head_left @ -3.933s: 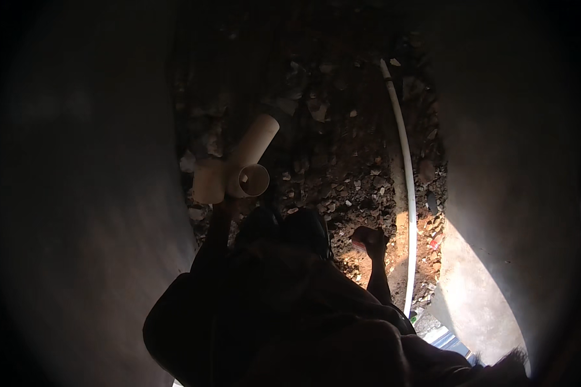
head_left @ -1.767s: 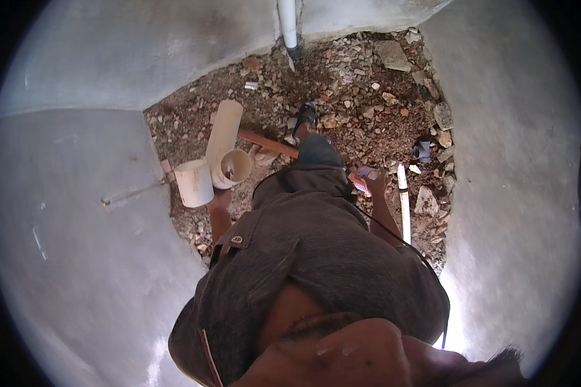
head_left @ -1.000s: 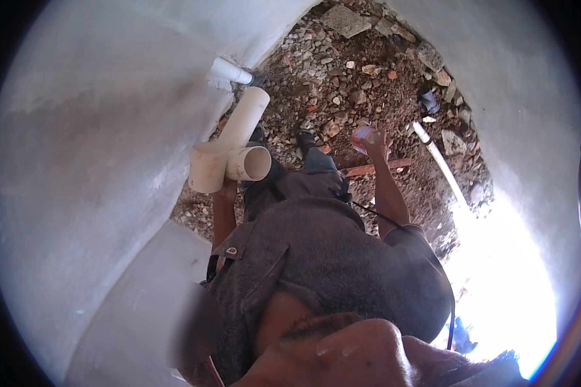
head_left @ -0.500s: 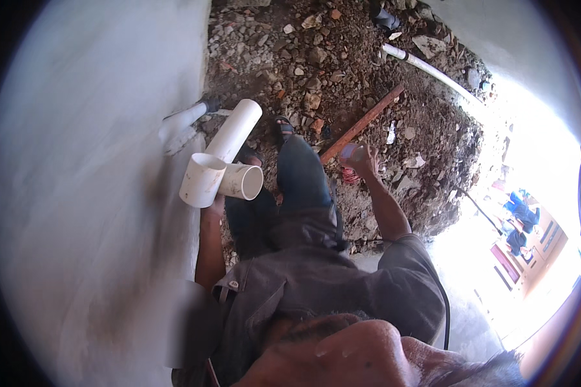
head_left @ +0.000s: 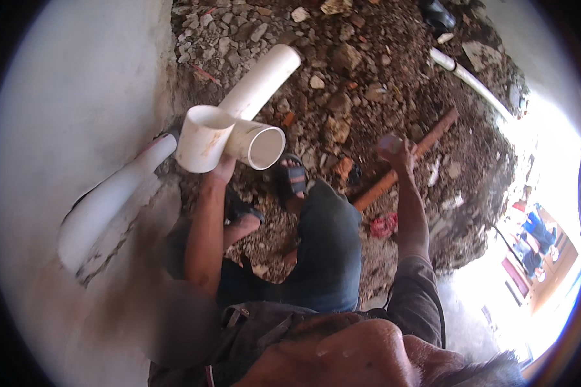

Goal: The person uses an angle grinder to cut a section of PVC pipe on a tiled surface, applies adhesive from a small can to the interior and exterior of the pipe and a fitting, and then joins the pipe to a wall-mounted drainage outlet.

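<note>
In my left hand (head_left: 222,169) is a white plastic pipe with a branched pipe fitting (head_left: 205,138) on its near end, two open mouths showing. The pipe length (head_left: 261,80) points up and away to the right over the rubble. My fingers are mostly hidden behind the fitting. My right hand (head_left: 404,157) is closed around a small round container (head_left: 388,147), its end facing up; I cannot make out what is in it. That hand is above a reddish-brown bar (head_left: 376,191) lying on the ground.
Stones and soil (head_left: 342,64) cover the ground. A white pipe (head_left: 113,203) runs in a broken channel along the left wall (head_left: 77,97). A thinner white pipe (head_left: 474,86) and a dark pipe piece (head_left: 438,15) lie far right. Red crumpled material (head_left: 384,225) is near my knee. People (head_left: 537,238) are beyond the opening.
Both arms have reached farther forward, the pipe and fitting moving away from me with the left hand. My right hand has carried the container forward and right. The view has shifted.
</note>
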Demonstrator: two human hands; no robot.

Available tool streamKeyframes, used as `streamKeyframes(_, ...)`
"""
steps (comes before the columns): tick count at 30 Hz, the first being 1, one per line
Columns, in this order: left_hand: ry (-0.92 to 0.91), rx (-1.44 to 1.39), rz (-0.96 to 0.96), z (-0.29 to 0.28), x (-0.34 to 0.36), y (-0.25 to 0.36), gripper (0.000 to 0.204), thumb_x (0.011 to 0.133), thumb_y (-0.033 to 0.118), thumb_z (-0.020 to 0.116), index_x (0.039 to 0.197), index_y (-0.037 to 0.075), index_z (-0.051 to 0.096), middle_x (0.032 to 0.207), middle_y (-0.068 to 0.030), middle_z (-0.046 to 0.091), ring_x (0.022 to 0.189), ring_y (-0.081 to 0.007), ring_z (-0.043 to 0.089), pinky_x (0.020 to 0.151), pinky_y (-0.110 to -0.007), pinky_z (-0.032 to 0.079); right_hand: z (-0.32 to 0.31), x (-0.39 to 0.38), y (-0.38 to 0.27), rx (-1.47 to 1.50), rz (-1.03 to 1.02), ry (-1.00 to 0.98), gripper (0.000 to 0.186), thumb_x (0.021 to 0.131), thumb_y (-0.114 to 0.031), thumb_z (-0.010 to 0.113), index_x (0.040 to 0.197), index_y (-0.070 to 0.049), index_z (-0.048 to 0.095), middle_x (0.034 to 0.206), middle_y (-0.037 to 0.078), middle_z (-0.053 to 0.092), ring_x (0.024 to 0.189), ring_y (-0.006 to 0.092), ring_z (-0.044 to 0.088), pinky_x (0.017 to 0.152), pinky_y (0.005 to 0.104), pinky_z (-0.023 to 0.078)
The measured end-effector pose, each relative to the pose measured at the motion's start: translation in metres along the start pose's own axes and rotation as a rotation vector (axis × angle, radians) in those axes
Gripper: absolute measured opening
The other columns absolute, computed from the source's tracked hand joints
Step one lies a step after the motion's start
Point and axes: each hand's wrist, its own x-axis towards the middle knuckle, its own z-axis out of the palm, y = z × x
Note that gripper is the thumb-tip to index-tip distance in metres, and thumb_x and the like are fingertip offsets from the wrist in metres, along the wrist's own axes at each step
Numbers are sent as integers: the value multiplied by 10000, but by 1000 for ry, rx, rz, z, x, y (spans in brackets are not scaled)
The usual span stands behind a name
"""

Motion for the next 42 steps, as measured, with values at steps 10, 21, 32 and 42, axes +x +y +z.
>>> streamKeyframes(10,-320,-192,53,-34,159,-99,507,918,361,609,1339,102,499,1314,-52,557,1225,-211,509,1050,-401,422,85,88,60,-112,213,130,1045,645,-578,781,1495,-305,239,1524,204,204,1372,440,271,1049,599,333)
streamKeyframes(21,-319,-134,-28,-76,150,-99,483,914,331,622,1332,120,507,1314,-41,557,1215,-198,516,1038,-387,422,111,35,-278,1394,-339,-757,911,957,-447,540,1523,-134,-101,1483,273,319,1292,414,433,1026,533,413)
streamKeyframes(32,-329,160,-180,-73,108,-98,445,939,332,568,1338,147,505,1320,-58,555,1201,-220,534,1009,-406,457,149,57,-329,1671,-171,-175,723,803,-197,760,1349,-65,304,1266,163,477,1113,310,536,910,467,521)
streamKeyframes(42,-114,181,-49,-96,130,-109,452,906,380,620,1298,170,543,1287,-19,584,1189,-199,531,991,-439,408,59,139,-122,740,-226,287,885,795,-396,734,1430,12,271,1295,255,473,1127,379,544,970,470,448)
